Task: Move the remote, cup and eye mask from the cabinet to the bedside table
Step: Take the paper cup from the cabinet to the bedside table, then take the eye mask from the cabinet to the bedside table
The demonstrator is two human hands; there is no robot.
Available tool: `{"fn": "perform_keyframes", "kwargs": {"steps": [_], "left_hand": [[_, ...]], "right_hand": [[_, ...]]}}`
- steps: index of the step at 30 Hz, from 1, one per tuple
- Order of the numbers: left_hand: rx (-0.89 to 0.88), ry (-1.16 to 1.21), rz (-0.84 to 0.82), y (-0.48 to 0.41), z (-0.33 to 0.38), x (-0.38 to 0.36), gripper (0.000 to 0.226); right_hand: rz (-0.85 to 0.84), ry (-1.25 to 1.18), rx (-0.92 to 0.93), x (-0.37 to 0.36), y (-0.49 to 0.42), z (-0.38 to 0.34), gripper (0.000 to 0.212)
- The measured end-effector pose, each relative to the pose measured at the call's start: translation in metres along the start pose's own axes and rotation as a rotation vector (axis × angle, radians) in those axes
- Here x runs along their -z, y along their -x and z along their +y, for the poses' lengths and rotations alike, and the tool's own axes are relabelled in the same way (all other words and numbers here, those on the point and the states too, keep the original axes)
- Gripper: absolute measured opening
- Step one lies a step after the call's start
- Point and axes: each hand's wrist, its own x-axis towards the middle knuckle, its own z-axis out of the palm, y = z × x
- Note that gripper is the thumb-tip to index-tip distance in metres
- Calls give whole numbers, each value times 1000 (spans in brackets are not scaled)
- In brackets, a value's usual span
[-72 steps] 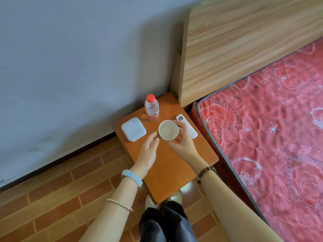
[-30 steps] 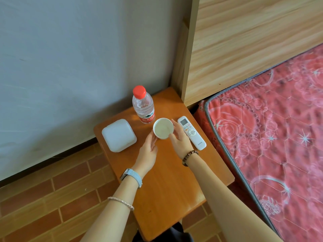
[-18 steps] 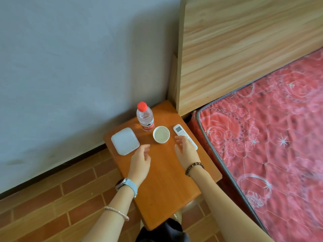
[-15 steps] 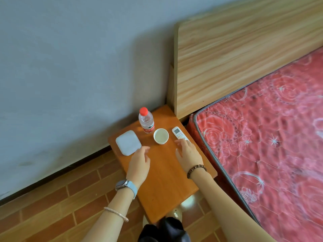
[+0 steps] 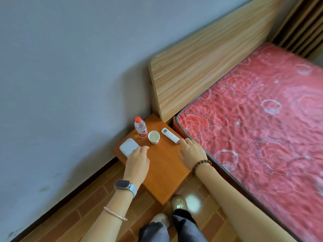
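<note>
Red quilted mattress (image 5: 253, 128) fills the right side, pale wood headboard (image 5: 201, 70) behind it, and the orange bedside table (image 5: 164, 168) sits in the corner btw bed and wall. On it, back to front: a white squarish pad (image 5: 128, 147) (no idea what it is tbh), a red-capped bottle (image 5: 140, 127), the remote (image 5: 169, 134) lying along the bed-side edge, and the cup (image 5: 154, 137) upright btw bottle and remote. Big change: a couple secs ago both hands were wrapped round the cup, now they've let go and pulled back w/ the cup left standing on its own. Left hand (image 5: 138, 159) is loosely curled, holding nothing, tips right by the pad's near corner. Right hand (image 5: 191, 151) is relaxed and spread, tips at the remote's near end, prob touching. So imo remote + cup are delivered. Eye mask isn't anywhere I can see, cabinet's out of shot, so that's the trip left.
</note>
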Motion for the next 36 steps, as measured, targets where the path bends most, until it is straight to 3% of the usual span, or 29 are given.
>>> {"fn": "perform_keyframes", "kwargs": {"steps": [11,20,27,36], "left_hand": [[-484,-117,-93,28,17,16,36],[-1002,-199,-225,85,104,-15,34],[-1396,-171,-258,173,175,-35,32],[-1705,-166,-395,329,189,-48,29]], "right_hand": [[192,-61,-405,6,134,-17,33],[268,-102,-912,-6,310,-1,32],[407,-117,-1237,-34,442,-28,29],[483,-181,-1553,-94,595,-123,28]]}}
